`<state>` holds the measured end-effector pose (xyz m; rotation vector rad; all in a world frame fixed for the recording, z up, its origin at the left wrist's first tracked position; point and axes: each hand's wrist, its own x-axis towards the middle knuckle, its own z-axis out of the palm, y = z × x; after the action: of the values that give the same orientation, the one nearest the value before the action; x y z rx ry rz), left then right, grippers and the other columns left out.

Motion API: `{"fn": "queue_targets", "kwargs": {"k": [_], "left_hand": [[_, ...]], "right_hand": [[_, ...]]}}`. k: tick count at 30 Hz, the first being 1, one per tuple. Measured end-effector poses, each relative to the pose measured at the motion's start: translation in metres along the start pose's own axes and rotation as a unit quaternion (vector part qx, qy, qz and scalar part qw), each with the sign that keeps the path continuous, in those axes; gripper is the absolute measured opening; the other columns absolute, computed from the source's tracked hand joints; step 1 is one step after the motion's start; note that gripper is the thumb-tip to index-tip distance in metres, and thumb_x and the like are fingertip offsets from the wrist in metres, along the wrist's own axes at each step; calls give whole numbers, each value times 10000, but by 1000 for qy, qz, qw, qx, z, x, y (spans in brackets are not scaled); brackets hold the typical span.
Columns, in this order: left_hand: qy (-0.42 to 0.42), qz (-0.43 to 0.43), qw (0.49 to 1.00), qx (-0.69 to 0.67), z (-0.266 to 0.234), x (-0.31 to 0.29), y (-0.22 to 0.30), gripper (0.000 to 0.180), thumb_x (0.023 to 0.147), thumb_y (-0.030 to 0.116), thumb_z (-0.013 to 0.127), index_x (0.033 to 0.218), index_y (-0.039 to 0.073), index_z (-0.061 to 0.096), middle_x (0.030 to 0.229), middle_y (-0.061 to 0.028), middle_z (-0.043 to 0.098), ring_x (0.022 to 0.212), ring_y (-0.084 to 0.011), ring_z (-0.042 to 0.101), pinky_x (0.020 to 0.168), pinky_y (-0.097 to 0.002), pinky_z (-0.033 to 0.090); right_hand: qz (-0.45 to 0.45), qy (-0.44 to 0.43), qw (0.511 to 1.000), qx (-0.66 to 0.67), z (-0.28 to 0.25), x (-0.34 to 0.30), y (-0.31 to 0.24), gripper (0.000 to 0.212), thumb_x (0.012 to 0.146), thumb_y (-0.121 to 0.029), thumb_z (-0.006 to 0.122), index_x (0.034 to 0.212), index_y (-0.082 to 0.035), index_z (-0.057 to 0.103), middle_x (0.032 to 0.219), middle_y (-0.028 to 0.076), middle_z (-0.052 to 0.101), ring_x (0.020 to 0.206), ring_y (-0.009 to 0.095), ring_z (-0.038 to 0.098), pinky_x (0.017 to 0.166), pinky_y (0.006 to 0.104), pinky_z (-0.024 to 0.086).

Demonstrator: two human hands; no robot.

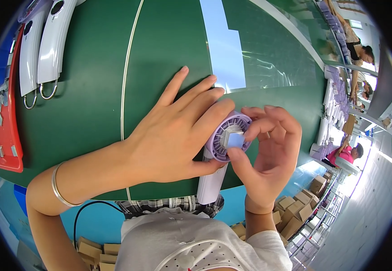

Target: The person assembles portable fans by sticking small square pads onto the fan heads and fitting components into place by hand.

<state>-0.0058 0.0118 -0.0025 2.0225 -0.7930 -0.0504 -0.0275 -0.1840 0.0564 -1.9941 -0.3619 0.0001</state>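
A lilac, round-headed device that looks like a handheld fan [212,183] is at the table's near edge, its pale handle pointing toward me. My left hand [171,135] grips the round head between thumb and index finger, while its other fingers stretch out over the green tabletop. Over the middle of the ribbed head, my right hand [272,149] pinches a small square piece [235,140] with a bluish, shiny face. Thumb and index finger hold its edges; whether it touches the head's centre I cannot tell.
A red tray [16,149] of small shiny squares stands at the left, beside white housings [51,49] with metal loops. Clear film with a pale blue strip [226,58] lies ahead on the green table [92,90]. Cardboard boxes [295,212] stand lower right; other people sit farther right.
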Motion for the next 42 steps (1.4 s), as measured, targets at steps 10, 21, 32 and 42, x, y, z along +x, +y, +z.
{"fn": "queue_targets", "kwargs": {"k": [10, 21, 32, 42], "left_hand": [[-1, 1, 1000, 9, -4, 2, -5, 849, 704, 354, 842, 1368, 29, 423, 1422, -226, 460, 1406, -435, 392, 1187, -639, 147], [78, 54, 995, -3, -1, 6, -2, 763, 780, 357, 779, 1334, -46, 444, 1366, -243, 445, 1368, -439, 367, 1167, -601, 217], [495, -160, 802, 295, -191, -116, -4, 328, 851, 49, 714, 1169, 20, 637, 1106, -124, 639, 1035, -266, 618, 918, -376, 486], [343, -482, 654, 471, -320, -141, -24, 282, 777, 317, 750, 791, 36, 767, 800, -220, 707, 816, -375, 702, 764, -469, 550]], "right_hand": [[-61, -74, 969, -226, -13, 22, -9, 402, 625, -115, 886, 991, -91, 721, 1067, 93, 550, 1176, 357, 560, 1051, 576, 396], [-109, -67, 977, -169, -18, 22, 7, 426, 721, -54, 724, 1131, -16, 615, 1171, 169, 532, 1236, 377, 512, 1042, 474, 387], [-119, 51, 988, -89, -25, 4, 43, 397, 815, -21, 644, 1201, 34, 571, 1229, 202, 553, 1179, 335, 537, 1057, 412, 379], [-113, 31, 990, -81, -15, -1, 28, 270, 797, 29, 626, 1067, 22, 617, 1106, 178, 595, 1054, 326, 586, 957, 398, 441]]}}
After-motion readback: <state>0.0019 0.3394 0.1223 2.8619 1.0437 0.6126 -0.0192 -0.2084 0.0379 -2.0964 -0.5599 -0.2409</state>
